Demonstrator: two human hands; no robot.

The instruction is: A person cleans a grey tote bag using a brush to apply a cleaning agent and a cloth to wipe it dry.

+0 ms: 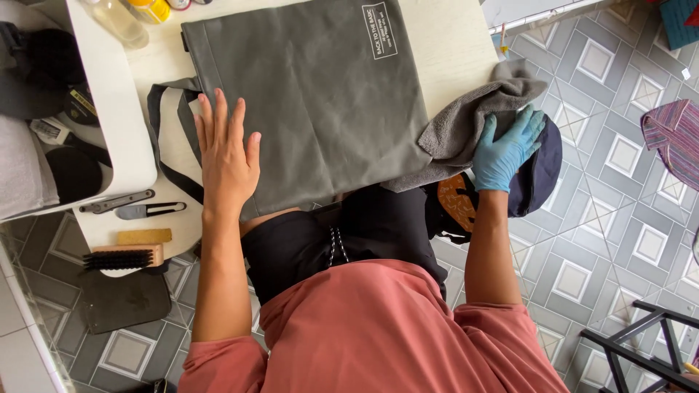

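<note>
Left hand (226, 156): bare, fingers spread flat, pressed on grey tote bag (320, 94). Right hand (506, 149): blue-gloved, grip spread over grey towel (473, 116) at counter (451, 44) edge.

We look down on a grey tiled floor (604, 218) with pale square-and-diamond patterns, a white table top (451, 44) above it, we see a black metal frame (648, 342) at lower right, striped purple cloth (673, 138) on the floor, even daylight.
</note>
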